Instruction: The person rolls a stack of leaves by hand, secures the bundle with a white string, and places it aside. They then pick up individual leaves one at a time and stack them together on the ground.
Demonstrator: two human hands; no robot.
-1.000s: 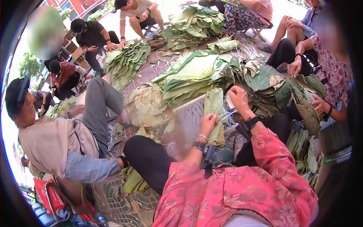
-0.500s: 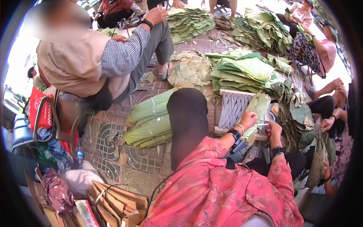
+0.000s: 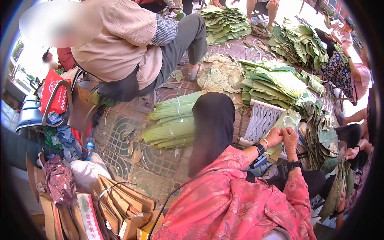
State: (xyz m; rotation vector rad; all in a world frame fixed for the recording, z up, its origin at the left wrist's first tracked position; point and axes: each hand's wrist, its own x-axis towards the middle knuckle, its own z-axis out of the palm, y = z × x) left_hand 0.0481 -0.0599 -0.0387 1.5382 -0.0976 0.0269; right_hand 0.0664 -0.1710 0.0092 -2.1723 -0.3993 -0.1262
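A rolled bundle of large green leaves [image 3: 285, 120] lies before me, partly over a woven grey-white stool seat [image 3: 262, 121]. My left hand [image 3: 273, 137], a bracelet and a dark watch at its wrist, is closed over the bundle. Against it, my right hand [image 3: 290, 138], with a dark band on the wrist, is pinched shut. A thin white tie [image 3: 289, 121] forms a loop at the fingertips of both hands, over the leaves. The fingers hide its ends. Finished-looking leaf rolls with white ties [image 3: 172, 130] lie on the paving to the left.
Flat stacks of green leaves [image 3: 276, 82] and dry brownish leaves [image 3: 221, 74] lie ahead. Drooping leaves [image 3: 323, 136] hang at the right. A seated person [image 3: 120, 44] is at upper left, with others around. Folded cardboard [image 3: 120, 204] and bags [image 3: 60, 180] are at lower left.
My hands have come together over the leaf bundle; earlier they were apart with the white tie stretched between them. The tie now stands in a loop. The view has shifted slightly.
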